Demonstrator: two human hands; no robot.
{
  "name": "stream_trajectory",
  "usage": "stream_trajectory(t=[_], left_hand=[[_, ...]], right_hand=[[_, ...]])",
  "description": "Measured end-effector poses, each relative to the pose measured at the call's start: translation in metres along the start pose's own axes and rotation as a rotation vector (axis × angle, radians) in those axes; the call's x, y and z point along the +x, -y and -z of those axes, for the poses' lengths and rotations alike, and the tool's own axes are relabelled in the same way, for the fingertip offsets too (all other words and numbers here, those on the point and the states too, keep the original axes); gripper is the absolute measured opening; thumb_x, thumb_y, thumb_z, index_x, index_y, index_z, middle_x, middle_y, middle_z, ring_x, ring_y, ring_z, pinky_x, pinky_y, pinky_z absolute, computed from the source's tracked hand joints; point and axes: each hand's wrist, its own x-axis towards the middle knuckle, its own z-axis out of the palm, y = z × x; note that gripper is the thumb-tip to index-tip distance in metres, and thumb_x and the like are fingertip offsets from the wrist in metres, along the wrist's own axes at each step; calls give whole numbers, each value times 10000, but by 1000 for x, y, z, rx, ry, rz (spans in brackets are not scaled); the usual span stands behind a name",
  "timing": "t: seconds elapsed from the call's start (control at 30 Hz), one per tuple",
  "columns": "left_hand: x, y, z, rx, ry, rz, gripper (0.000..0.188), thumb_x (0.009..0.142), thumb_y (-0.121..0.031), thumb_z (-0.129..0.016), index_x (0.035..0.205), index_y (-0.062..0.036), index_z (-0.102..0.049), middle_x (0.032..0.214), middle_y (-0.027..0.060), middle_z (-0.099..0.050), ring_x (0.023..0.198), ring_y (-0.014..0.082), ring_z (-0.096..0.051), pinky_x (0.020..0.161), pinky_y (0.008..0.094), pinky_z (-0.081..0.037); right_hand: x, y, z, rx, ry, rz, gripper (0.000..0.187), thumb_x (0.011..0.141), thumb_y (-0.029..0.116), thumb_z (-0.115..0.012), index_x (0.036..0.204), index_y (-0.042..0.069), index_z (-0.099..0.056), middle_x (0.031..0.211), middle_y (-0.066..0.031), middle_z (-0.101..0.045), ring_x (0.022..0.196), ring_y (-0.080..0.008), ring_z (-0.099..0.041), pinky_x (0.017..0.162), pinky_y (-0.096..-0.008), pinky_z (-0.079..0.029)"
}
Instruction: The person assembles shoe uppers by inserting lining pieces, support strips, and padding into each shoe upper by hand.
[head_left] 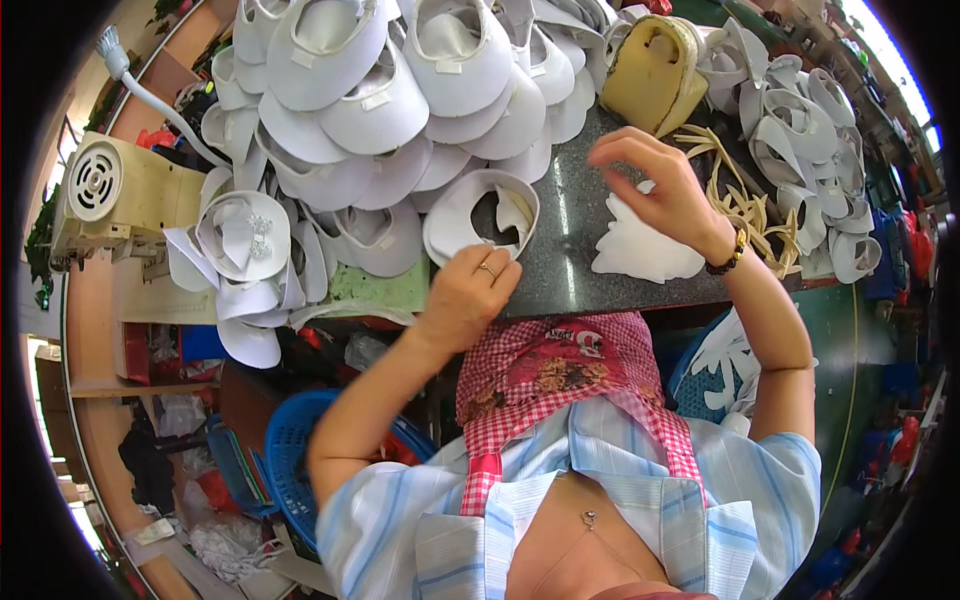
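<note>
My left hand (470, 292) pinches the near edge of a white shoe upper (440, 225) on the dark stone worktop. The upper has a rounded opening, with a cream lining flap folded inside it. To the right, my right hand (662, 195) is raised with nothing visible in it, fingers stretched forward and thumb apart. Just below it lies a group of thin white cut pieces (640, 250). A large stack of white shoe uppers (370, 110) rises beyond my left hand.
A cream machine (130, 190) stands at the left beside more uppers (240, 240). Far right of centre are a yellow worn container (650, 85), cream strips (735, 190) and another pile of uppers (800, 130). Blue baskets (290, 470) sit below the worktop.
</note>
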Motion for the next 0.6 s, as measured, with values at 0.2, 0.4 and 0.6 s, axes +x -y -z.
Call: stream_trajectory(t=[0.2, 0.4, 0.6], left_hand=[[30, 10, 58, 271, 393, -685, 113, 652, -142, -572, 704, -46, -601, 816, 77, -590, 830, 217, -579, 788, 324, -486], [15, 12, 45, 293, 356, -477, 170, 697, -147, -572, 835, -51, -598, 953, 106, -610, 927, 236, -595, 916, 342, -458], [3, -6, 15, 415, 328, -91, 277, 771, -119, -541, 1036, -61, -596, 1132, 196, -561, 1125, 328, -527, 1036, 453, -354]], right_hand=[[30, 17, -44, -128, 501, 444, 281, 754, 49, -628, 1026, 3, -572, 942, -110, -586, 851, -297, -622, 693, -381, -522], [17, 17, -72, -415, 567, 371, 264, 742, 63, -620, 999, 11, -591, 910, -100, -592, 863, -232, -633, 676, -339, -539], [28, 19, -88, -480, 506, 564, 226, 691, 65, -658, 903, 5, -605, 864, -94, -593, 832, -250, -631, 675, -334, -532]])
